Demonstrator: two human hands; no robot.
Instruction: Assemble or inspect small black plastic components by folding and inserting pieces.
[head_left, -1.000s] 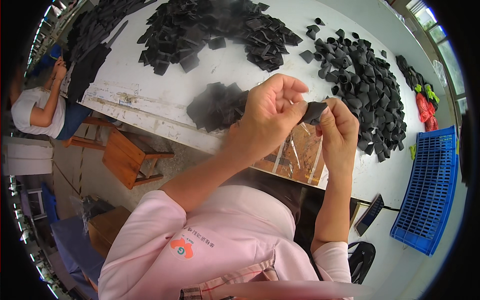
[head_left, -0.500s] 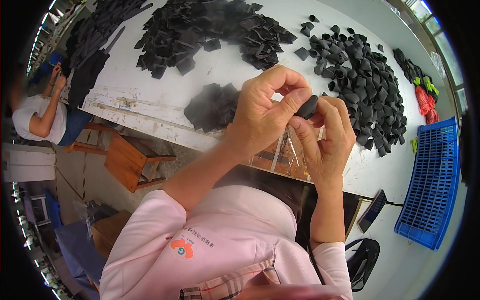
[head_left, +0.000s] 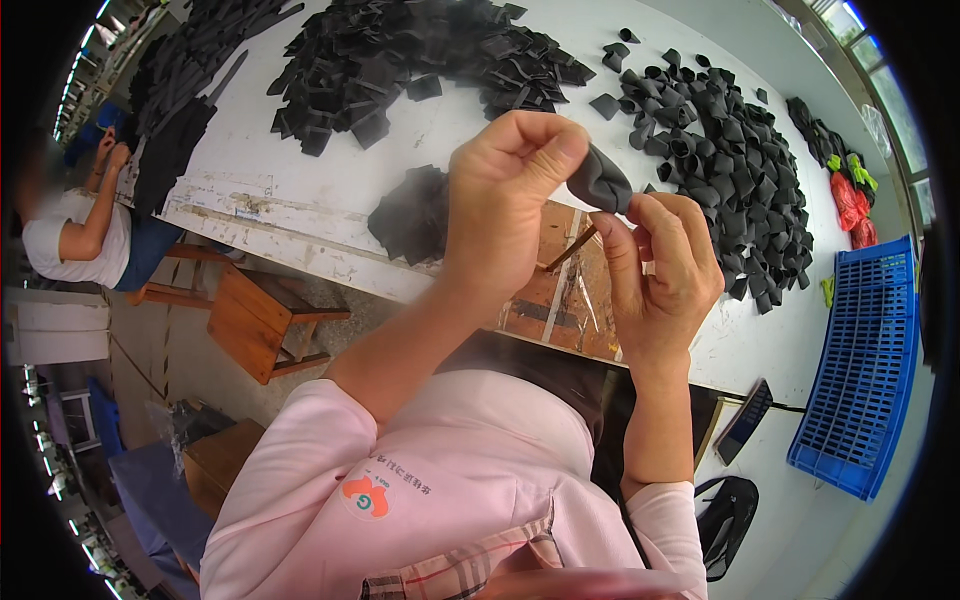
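Black fabric piece (head_left: pixel 602 180) — left hand (head_left: pixel 503 190) pinching its upper end, right hand (head_left: pixel 665 272) its lower

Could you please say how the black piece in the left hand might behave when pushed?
The black piece is probably pliable, since its surface curves and dips. It is likely light, as the left hand pinches it by one end. Its matte look suggests it may not be slippery.

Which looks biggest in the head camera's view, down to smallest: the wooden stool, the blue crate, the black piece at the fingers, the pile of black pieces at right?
1. Pile of black pieces
2. Blue crate
3. Wooden stool
4. Black piece, though nearer the camera
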